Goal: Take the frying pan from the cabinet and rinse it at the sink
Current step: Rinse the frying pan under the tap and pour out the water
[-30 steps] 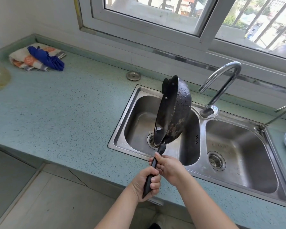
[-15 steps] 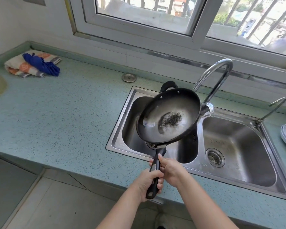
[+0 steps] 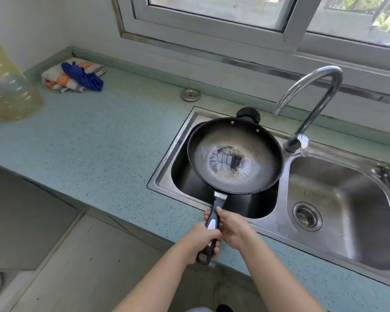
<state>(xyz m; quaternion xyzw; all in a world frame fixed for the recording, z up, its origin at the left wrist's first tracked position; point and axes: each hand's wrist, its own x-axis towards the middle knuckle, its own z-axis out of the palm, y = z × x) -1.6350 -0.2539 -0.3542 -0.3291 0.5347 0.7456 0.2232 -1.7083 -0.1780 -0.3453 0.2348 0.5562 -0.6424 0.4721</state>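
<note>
A black frying pan (image 3: 234,154) is held almost level, open side up, over the left basin of the steel double sink (image 3: 284,226). Its inside looks wet and shiny, with a worn patch in the middle. Both hands grip its long black handle over the counter's front edge. My left hand (image 3: 199,240) is closed around the lower end of the handle. My right hand (image 3: 231,227) wraps it just above, thumb along the top. The curved faucet (image 3: 311,104) stands behind the pan to the right, and no water runs from it.
A speckled blue-green counter (image 3: 99,143) stretches to the left. On it lie a folded cloth with a blue rag (image 3: 77,76), a round metal sink plug (image 3: 190,95) and a large yellowish plastic bottle (image 3: 7,91). The right basin (image 3: 347,210) holds nothing. A window runs behind.
The pan has swung from standing on edge, underside showing, down to nearly level with its inside facing up. Both hands kept their grip on the handle.
</note>
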